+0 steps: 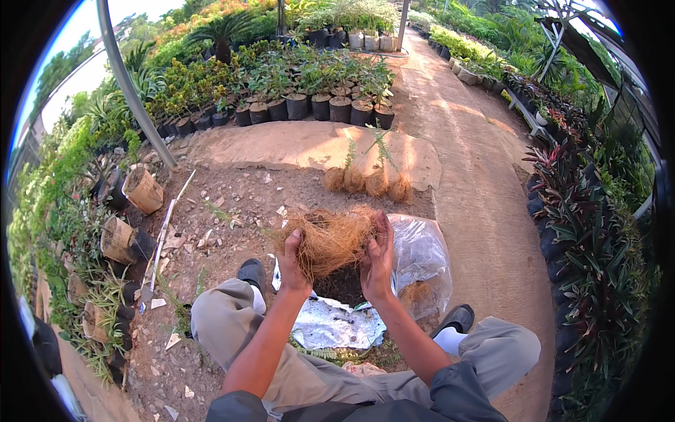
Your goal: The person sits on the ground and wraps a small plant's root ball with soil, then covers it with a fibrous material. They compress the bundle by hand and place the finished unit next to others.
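A loose mass of brown coir fibre (335, 242) is held up between my two hands. My left hand (294, 264) grips its left side, thumb on top. My right hand (378, 253) supports the right side with the fingers raised along it. Dark soil shows in the hollow at the far edge of the fibre. Below, a heap of dark potting soil (340, 287) lies on a white plastic sheet (337, 322), partly hidden by the fibre and hands. Beside my right hand lies a clear plastic bag (422, 248) with more coir inside.
Several coir-wrapped balls (376, 183), some with fern fronds, stand in a row ahead. Black nursery bags (298, 107) with plants line the back. Tipped pots (142, 190) and a white strip (163, 237) lie left. A concrete path (480, 211) runs along the right.
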The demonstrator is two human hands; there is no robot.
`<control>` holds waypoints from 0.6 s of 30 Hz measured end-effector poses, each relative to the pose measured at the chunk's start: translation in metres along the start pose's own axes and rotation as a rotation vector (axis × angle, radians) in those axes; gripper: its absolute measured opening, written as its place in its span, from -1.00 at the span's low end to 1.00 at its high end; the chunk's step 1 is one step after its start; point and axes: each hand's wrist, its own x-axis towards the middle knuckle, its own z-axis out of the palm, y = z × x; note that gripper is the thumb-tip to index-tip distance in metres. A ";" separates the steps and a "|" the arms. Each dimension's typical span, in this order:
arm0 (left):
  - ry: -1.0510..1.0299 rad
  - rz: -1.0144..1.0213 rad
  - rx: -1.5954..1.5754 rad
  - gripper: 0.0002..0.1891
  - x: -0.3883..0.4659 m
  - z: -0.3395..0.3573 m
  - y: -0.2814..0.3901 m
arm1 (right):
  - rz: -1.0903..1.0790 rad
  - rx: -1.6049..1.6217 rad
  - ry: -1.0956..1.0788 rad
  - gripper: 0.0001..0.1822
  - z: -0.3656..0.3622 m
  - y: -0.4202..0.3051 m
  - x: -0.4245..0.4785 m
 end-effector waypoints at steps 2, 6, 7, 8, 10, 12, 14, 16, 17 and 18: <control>-0.045 0.002 -0.027 -0.40 0.003 -0.010 -0.002 | 0.115 0.081 0.065 0.01 -0.002 0.003 -0.002; 0.011 -0.001 -0.032 -0.43 -0.001 -0.002 0.002 | 0.331 0.252 -0.014 -0.02 -0.001 0.015 -0.017; 0.024 -0.033 -0.042 -0.47 0.000 -0.003 0.001 | 0.374 0.309 -0.068 -0.03 0.000 0.020 -0.021; 0.036 -0.065 -0.051 -0.50 0.000 -0.004 0.001 | 0.324 0.255 -0.180 -0.07 0.000 0.023 -0.023; -0.048 0.041 0.111 -0.42 -0.005 0.001 -0.001 | 0.364 0.197 -0.105 -0.11 0.003 0.020 -0.025; -0.135 0.084 0.271 -0.25 -0.015 0.019 0.012 | 0.382 0.287 -0.039 -0.26 0.003 0.015 -0.022; -0.240 0.086 0.461 -0.24 -0.014 0.016 0.014 | 0.295 0.172 -0.021 -0.33 0.005 0.008 -0.018; -0.298 0.054 0.547 -0.23 -0.019 0.020 0.020 | 0.205 0.058 0.028 -0.45 0.016 -0.005 -0.021; -0.309 0.053 0.554 -0.24 -0.019 0.021 0.022 | 0.156 -0.008 0.023 -0.46 0.019 -0.007 -0.023; -0.323 0.050 0.559 -0.25 -0.018 0.022 0.023 | 0.106 -0.077 0.021 -0.47 0.021 -0.010 -0.026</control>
